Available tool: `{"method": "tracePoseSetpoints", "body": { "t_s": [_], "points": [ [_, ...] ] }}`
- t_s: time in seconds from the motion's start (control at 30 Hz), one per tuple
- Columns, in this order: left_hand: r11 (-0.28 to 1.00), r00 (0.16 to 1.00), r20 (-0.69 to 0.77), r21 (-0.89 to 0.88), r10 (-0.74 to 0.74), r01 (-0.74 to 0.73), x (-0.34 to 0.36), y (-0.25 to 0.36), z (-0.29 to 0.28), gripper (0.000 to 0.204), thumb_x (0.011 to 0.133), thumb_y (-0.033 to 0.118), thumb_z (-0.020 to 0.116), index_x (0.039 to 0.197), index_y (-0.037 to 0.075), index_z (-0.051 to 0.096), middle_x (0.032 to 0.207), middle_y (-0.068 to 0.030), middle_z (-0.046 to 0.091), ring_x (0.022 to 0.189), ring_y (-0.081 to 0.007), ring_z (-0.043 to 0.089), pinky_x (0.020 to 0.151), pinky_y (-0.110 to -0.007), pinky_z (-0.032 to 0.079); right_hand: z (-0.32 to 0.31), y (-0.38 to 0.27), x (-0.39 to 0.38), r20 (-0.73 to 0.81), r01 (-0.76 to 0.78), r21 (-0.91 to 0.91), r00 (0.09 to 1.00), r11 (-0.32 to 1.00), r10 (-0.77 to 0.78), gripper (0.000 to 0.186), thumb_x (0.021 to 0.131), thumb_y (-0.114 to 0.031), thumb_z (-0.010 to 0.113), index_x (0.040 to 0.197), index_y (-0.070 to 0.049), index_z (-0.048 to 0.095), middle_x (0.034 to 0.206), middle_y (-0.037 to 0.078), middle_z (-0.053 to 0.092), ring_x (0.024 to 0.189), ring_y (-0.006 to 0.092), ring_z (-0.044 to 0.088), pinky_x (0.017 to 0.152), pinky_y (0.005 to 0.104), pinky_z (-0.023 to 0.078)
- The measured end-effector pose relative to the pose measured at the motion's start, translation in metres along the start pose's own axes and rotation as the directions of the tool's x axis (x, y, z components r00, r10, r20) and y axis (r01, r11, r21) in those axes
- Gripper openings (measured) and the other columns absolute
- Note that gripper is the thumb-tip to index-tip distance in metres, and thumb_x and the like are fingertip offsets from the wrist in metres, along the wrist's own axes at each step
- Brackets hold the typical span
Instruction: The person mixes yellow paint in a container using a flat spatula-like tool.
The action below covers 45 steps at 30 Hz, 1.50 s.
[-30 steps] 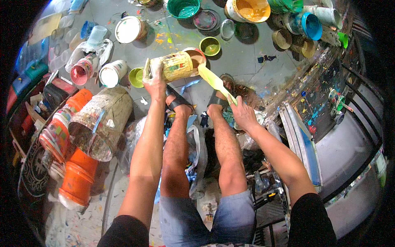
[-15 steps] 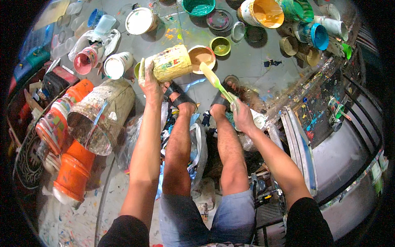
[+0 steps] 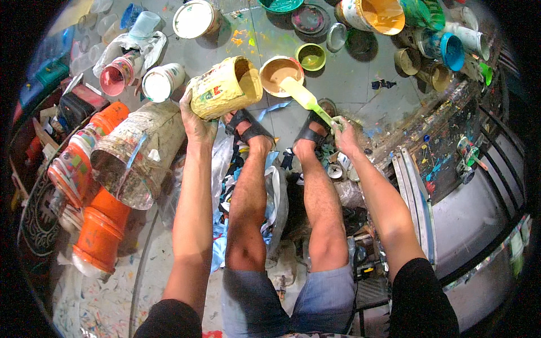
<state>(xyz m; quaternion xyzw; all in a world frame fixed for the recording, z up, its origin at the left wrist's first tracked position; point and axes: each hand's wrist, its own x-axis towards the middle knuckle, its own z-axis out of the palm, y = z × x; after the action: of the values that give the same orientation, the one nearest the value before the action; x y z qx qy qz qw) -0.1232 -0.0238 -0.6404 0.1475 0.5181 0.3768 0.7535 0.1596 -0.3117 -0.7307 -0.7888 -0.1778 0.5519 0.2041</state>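
Round yellow tub (image 3: 217, 90), outside all lumpy and paint-caked, is tipped sideways above the grey tiled floor (image 3: 346, 87). Left hand (image 3: 197, 121) is curled around its base end; right hand (image 3: 345, 135) is closed on the handle of a flat yellow-green spatula (image 3: 304, 96). Spatula's tip overlaps a round pot (image 3: 262, 80) of smooth brown stuff, olive cup (image 3: 310, 57) just beside it, tilted bucket (image 3: 350, 14) with orangey-yellow goop further out.

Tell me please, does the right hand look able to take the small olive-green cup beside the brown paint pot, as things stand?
Probably not: the right hand is closed around the yellow-green spatula, whose blade overlaps the brown paint pot. The olive-green cup itself looks unobstructed.
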Motion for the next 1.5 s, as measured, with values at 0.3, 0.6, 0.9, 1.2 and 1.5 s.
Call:
{"method": "tracePoseSetpoints", "body": {
  "t_s": [0.3, 0.6, 0.9, 1.2, 1.5],
  "points": [
    [0.998, 0.998, 0.011, -0.028, -0.064, 0.064, -0.01, 0.004, 0.013, 0.053, 0.091, 0.043, 0.051, 0.13, 0.006, 0.053, 0.13, -0.0109, 0.059, 0.117, -0.0257, 0.059, 0.094, -0.042, 0.052, -0.02, 0.013, -0.006, 0.031, -0.005, -0.065, 0.999, 0.998, 0.007, 0.018, 0.097, -0.019, 0.055, 0.104, -0.003, 0.061, 0.076, 0.008, 0.061, 0.067, 0.0167, 0.057, 0.065, 0.0344, 0.047],
    [0.999, 0.999, -0.018, -0.017, -0.031, 0.031, -0.012, 0.008, 0.022, 0.054, 0.093, 0.047, 0.048, 0.128, 0.006, 0.051, 0.113, -0.0121, 0.065, 0.081, -0.0241, 0.069, 0.045, -0.035, 0.054, -0.04, -0.01, -0.033, 0.03, -0.057, -0.223, 0.997, 0.973, 0.065, 0.025, 0.098, -0.022, 0.053, 0.109, -0.001, 0.06, 0.095, 0.023, 0.066, 0.091, 0.0367, 0.064, 0.083, 0.0424, 0.048],
    [0.995, 0.997, -0.076, -0.103, -0.012, 0.004, -0.019, 0.015, 0.007, 0.052, 0.094, 0.04, 0.046, 0.131, 0.005, 0.053, 0.131, -0.0118, 0.059, 0.117, -0.0266, 0.059, 0.097, -0.043, 0.05, -0.036, -0.034, -0.073, -0.036, -0.107, -0.253, 0.994, 0.961, 0.101, 0.026, 0.099, -0.024, 0.048, 0.109, -0.003, 0.058, 0.097, 0.025, 0.064, 0.094, 0.0431, 0.062, 0.08, 0.0449, 0.047],
    [0.99, 0.995, -0.086, -0.138, -0.055, 0.043, -0.034, 0.026, -0.005, 0.052, 0.094, 0.042, 0.045, 0.133, 0.008, 0.053, 0.132, -0.0086, 0.058, 0.121, -0.0249, 0.056, 0.1, -0.043, 0.047, -0.015, -0.087, -0.085, -0.147, -0.025, -0.311, 0.989, 0.95, -0.022, 0.037, 0.102, -0.032, 0.043, 0.108, -0.001, 0.062, 0.095, 0.026, 0.063, 0.09, 0.0469, 0.059, 0.078, 0.0482, 0.046],
    [0.957, 0.992, -0.089, -0.285, -0.086, 0.057, -0.04, 0.023, 0.001, 0.05, 0.093, 0.038, 0.049, 0.129, 0.003, 0.055, 0.13, -0.0115, 0.059, 0.119, -0.027, 0.057, 0.104, -0.044, 0.045, 0.005, -0.067, -0.032, -0.178, 0.097, -0.052, 0.978, 0.994, -0.105, 0.029, 0.1, -0.028, 0.052, 0.104, -0.001, 0.062, 0.091, 0.019, 0.064, 0.084, 0.0312, 0.061, 0.078, 0.0404, 0.047]
  ]
}}
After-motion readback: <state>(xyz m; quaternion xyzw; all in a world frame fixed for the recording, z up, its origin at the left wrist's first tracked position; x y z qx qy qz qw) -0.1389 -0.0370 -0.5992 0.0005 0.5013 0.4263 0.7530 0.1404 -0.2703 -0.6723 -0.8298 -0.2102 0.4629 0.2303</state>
